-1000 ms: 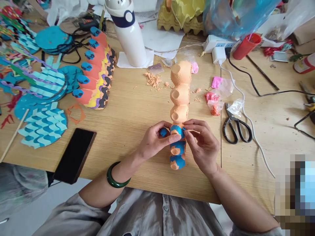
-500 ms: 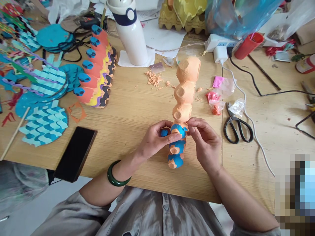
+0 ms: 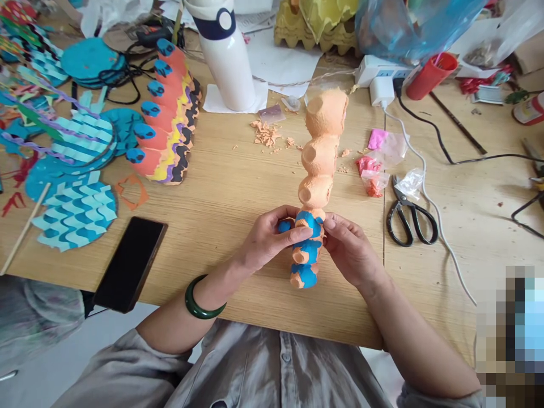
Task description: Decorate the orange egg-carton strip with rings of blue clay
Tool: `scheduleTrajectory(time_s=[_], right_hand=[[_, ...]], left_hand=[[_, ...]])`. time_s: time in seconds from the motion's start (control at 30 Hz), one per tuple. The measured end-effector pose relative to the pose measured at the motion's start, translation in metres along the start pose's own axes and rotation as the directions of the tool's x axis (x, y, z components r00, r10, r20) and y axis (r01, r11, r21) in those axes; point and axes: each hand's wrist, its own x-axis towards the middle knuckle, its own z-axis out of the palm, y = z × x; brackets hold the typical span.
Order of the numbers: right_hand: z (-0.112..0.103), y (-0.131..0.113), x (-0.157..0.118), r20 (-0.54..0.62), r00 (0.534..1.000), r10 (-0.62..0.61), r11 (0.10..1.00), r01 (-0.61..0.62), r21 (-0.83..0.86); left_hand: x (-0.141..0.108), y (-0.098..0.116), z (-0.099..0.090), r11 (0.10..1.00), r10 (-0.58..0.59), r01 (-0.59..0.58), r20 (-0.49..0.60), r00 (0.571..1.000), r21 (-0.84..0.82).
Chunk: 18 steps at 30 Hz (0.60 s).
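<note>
A strip of egg-carton cups (image 3: pixel 318 164) stands lengthwise on the wooden table (image 3: pixel 229 249), its upper cups peach-orange and its lower cups patched with blue. My left hand (image 3: pixel 272 238) wraps over the near blue cups, a small blue piece (image 3: pixel 284 225) showing at its fingers. My right hand (image 3: pixel 351 252) pinches the strip's right side at the same cups. A green bangle (image 3: pixel 204 298) circles my left wrist. The strip's far end leans slightly right.
Left of my hands lie a black phone (image 3: pixel 130 263) and teal paper scale cutouts (image 3: pixel 76 215). A layered orange-and-yellow paper piece (image 3: pixel 165 122) lies beyond them. Black scissors (image 3: pixel 410 221) lie on the right. Peach shavings (image 3: pixel 266 133) and a white bottle (image 3: pixel 225 56) are ahead.
My right hand has shifted lower and closer against the strip's blue cups. The strip's far end has tilted a little further right, and my grip stays on it.
</note>
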Motion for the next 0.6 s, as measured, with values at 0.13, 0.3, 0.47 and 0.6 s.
scheduleTrajectory(time_s=[0.13, 0.3, 0.47, 0.6], right_hand=[[-0.0046, -0.0028, 0.0016, 0.046, 0.996, 0.075, 0.997, -0.077, 0.028], [-0.0090, -0.0049, 0.0034, 0.056, 0.992, 0.111, 0.994, -0.112, 0.009], [-0.0087, -0.0052, 0.0019, 0.039, 0.993, 0.115, 0.993, -0.115, -0.019], [-0.0087, -0.0039, 0.0003, 0.037, 0.994, 0.108, 0.994, -0.107, -0.023]], left_hand=[[-0.0010, 0.0032, 0.0003, 1.000, -0.005, 0.005, 0.017, 1.000, 0.005], [-0.0021, 0.0069, 0.0028, 0.989, 0.051, -0.051, 0.004, 0.999, 0.137], [-0.0043, 0.0068, 0.0069, 0.968, 0.099, -0.091, -0.023, 0.995, 0.235], [-0.0060, 0.0056, 0.0098, 0.955, 0.117, -0.102, -0.039, 0.992, 0.279]])
